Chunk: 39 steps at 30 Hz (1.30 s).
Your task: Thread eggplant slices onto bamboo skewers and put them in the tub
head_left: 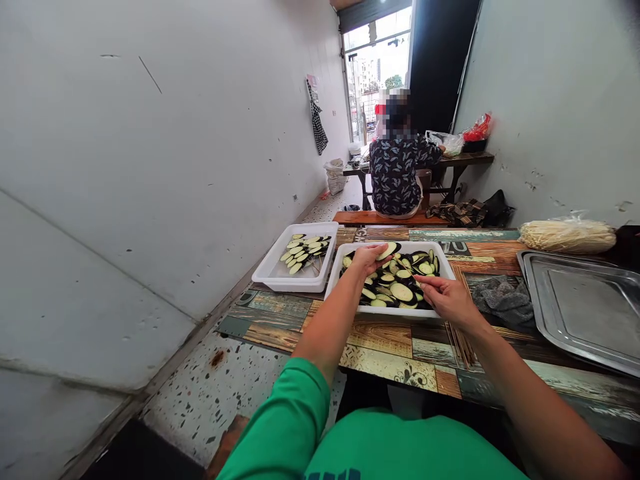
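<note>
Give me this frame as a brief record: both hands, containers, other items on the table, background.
Left hand: holds an eggplant slice
Right hand: seems to pinch a thin stick
Middle tub: white, many loose slices
Left tub: white, slices with sticks
Table's right side: loose sticks, grey cloth, metal trays, bagged bundle
Background: seated person, back turned

Dark-rimmed pale-green eggplant slices [401, 292], white tray [390, 311], multicoloured plank-patterned tabletop [383, 335]
</note>
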Available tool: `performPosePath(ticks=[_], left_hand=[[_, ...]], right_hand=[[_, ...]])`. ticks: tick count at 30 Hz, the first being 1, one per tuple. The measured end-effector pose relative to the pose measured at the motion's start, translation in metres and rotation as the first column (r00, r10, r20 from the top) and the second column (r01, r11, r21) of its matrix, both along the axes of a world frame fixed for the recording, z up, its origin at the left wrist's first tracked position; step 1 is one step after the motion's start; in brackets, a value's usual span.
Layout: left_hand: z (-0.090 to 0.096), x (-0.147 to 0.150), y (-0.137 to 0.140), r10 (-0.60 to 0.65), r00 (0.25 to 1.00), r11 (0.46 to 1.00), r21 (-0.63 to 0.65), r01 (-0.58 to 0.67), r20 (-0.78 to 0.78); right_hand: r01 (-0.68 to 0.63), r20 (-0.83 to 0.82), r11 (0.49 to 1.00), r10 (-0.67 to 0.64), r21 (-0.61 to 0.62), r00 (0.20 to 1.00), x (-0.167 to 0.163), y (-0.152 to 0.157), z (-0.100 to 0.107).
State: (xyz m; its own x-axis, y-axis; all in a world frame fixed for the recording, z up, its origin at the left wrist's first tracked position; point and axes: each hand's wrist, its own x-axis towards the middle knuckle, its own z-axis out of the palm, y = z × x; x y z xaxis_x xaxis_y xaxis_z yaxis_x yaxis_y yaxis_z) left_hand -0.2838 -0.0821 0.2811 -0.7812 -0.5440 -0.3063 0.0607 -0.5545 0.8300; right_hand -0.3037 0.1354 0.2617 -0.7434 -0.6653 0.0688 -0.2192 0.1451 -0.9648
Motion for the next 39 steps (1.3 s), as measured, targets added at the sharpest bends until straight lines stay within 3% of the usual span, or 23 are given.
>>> performPosePath(ticks=[20,25,30,33,39], left_hand=[[0.005,0.005,0.015,-0.170,0.985,0.985,-0.026,0.171,0.015],[0.006,0.000,0.015,-0.163,0.986,0.981,0.116,0.158,0.035],[0.008,-0.001,0.017,-0.237,0.969,0.946,0.241,0.216,0.062],[0.008,-0.002,0.017,-0.187,0.982,0.963,0.206,0.175,0.039],[0.005,-0.005,0.010,0.029,0.999,0.981,0.192,-0.032,0.022]], right_hand=[[0.065,-0.040,0.997,-0.063,0.052,0.997,-0.005,-0.011,-0.010],[0.112,-0.013,0.993,-0.112,0.029,0.994,-0.004,-0.012,-0.007],[0.098,0.094,0.995,-0.099,0.022,0.991,0.001,-0.015,0.003],[0.055,0.123,0.998,-0.059,0.035,0.991,0.005,-0.014,0.008],[0.015,0.105,0.999,-0.020,0.047,0.994,0.003,-0.011,0.006]])
